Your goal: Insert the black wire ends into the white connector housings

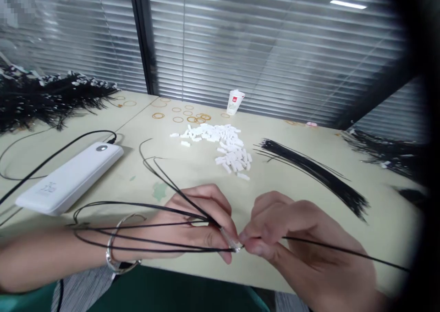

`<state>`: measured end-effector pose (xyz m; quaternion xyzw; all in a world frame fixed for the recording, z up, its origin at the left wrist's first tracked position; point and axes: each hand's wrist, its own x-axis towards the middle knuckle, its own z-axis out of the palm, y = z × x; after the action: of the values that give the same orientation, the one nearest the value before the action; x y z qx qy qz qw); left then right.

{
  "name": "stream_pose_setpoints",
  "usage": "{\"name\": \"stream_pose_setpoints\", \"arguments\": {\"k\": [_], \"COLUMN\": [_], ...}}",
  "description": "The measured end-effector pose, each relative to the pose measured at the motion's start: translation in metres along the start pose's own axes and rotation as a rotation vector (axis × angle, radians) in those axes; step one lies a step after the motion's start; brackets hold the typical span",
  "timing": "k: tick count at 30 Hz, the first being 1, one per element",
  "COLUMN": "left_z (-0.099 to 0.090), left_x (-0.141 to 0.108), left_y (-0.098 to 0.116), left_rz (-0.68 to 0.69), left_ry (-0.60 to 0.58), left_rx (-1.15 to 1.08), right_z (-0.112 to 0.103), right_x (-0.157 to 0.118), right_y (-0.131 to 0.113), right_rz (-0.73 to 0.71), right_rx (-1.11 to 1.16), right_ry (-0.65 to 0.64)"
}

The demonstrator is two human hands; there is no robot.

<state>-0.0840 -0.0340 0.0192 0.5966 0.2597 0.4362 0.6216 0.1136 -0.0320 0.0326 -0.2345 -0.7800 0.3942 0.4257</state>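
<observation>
Small clear plastic sleeve (234, 244) pinched at the table's near edge, between both sets of fingertips. Left hand (202, 225) closed around it and around several thin black cords (144, 225) looping back over the wrist, past a silver bangle (117, 247). Right hand (292, 243) curled tight, thumb and forefinger nipping a single black cord (343, 252) trailing off to the right, tip touching the sleeve. Just beyond, on the pale green table (192, 165), a heap of small white plastic pieces (223, 144). Right of it, a bundle of straight black cords (316, 172). Left, a white power bank (68, 176) with cable attached. Farther back, scattered tan rubber rings (189, 114) and a white paper cup (235, 102).
</observation>
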Motion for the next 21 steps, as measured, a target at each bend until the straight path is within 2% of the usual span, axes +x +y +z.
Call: {"name": "stream_pose_setpoints", "arguments": {"k": [4, 9, 14, 16, 21], "left_z": [-0.0022, -0.0040, -0.0028, -0.0020, -0.0030], "left_x": [-0.0013, -0.0018, 0.0005, 0.0014, 0.0006], "left_y": [-0.0015, -0.0022, 0.0006, 0.0012, -0.0029], "left_rz": [0.001, 0.006, -0.015, -0.015, 0.085], "left_ry": [-0.040, -0.081, -0.060, -0.079, -0.088], "left_rx": [0.029, 0.088, 0.134, 0.188, 0.297], "right_z": [-0.0008, -0.0049, -0.0070, -0.0071, -0.0094], "right_x": [0.0015, 0.0043, 0.0055, 0.0045, 0.0011], "right_y": [0.0006, -0.0006, -0.0024, -0.0007, 0.0021], "right_rz": [-0.085, -0.084, -0.041, -0.014, 0.046], "right_rx": [0.010, -0.011, -0.007, 0.004, -0.020], "right_ry": [-0.046, -0.099, -0.173, -0.163, -0.107]}}
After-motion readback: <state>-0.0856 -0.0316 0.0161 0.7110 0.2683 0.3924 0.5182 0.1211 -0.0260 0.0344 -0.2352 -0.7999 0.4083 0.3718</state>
